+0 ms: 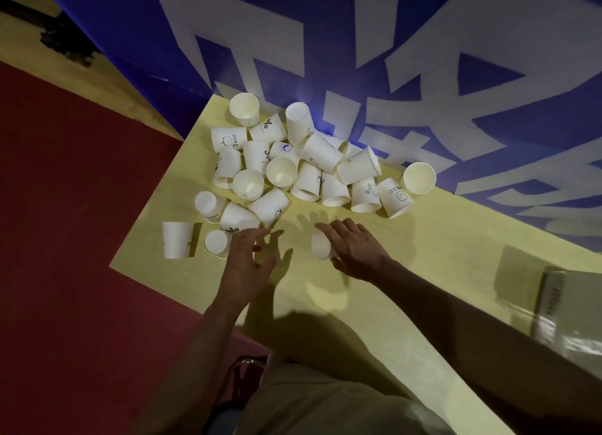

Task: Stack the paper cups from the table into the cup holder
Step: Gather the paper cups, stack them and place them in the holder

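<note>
Setting: yellow table set against a blue wall with large white lettering; red floor to the left; view from above, light dim.

Cups: a loose heap of white paper cups at the far end of the table; some upright, some mouth-down, several on their sides and leaning on each other; printed marks on many; nothing nested yet as far as I can see.

Stray cups: one cup at the table's left edge; another just beside it, close to the left fingertips.

Left hand: held over the table near the front of the heap; fingers spread and reaching forward; holds nothing; fingertips near the closest cups, contact not clear.

Right hand: lies over a single cup that sits apart from the heap; fingers extended across it, thumb side hidden; whether it grips or only rests on it I cannot tell.

Cup holder: a clear, blurred object at the right edge of the table, well apart from the hands; probably the holder, not certain.

Step in hand: early, by my reading; the first pick from the heap; most cups untouched.

Next move calls for: a firm hold on the single cup; a second cup for the left hand; mouths turned the same way so they nest; then a carry across to the right edge.
</note>
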A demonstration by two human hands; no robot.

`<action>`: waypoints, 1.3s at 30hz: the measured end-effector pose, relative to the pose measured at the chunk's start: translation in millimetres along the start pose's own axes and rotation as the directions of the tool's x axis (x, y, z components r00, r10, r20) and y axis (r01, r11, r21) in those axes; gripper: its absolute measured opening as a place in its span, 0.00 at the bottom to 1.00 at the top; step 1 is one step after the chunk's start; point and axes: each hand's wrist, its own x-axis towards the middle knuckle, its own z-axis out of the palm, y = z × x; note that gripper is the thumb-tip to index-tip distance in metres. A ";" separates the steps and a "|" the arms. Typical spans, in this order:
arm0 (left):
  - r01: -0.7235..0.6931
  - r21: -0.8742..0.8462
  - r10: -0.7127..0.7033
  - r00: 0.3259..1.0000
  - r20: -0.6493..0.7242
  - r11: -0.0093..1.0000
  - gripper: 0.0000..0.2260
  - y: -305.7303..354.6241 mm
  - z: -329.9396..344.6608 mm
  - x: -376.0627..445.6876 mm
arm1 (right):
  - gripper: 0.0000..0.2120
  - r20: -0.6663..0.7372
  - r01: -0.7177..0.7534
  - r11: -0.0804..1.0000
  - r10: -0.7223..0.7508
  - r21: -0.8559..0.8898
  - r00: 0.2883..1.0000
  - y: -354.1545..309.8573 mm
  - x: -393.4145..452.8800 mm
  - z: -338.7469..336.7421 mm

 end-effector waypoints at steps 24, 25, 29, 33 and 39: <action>0.262 0.017 -0.262 0.964 0.038 0.965 0.25 32.7 60.0 51.8 | 0.39 -0.163 -0.142 0.948 0.194 0.284 0.967 17.3 -80.9 -8.5; 0.238 0.030 -0.239 0.970 0.043 0.971 0.24 36.1 60.8 50.0 | 0.39 -0.171 -0.145 0.946 0.200 0.291 0.965 17.6 -82.4 -9.1; 0.133 0.114 -0.141 0.988 0.066 0.984 0.22 48.6 66.1 35.7 | 0.37 -0.199 -0.162 0.933 0.235 0.322 0.951 17.5 -90.2 -10.3; 0.067 0.153 -0.080 0.994 0.076 0.986 0.21 53.2 68.3 17.4 | 0.36 -0.202 -0.203 0.916 0.284 0.346 0.937 16.9 -102.4 -9.0; 0.089 0.106 -0.096 0.994 0.060 0.990 0.21 52.7 66.3 -8.5 | 0.39 -0.198 -0.245 0.902 0.328 0.354 0.924 15.4 -126.1 -0.6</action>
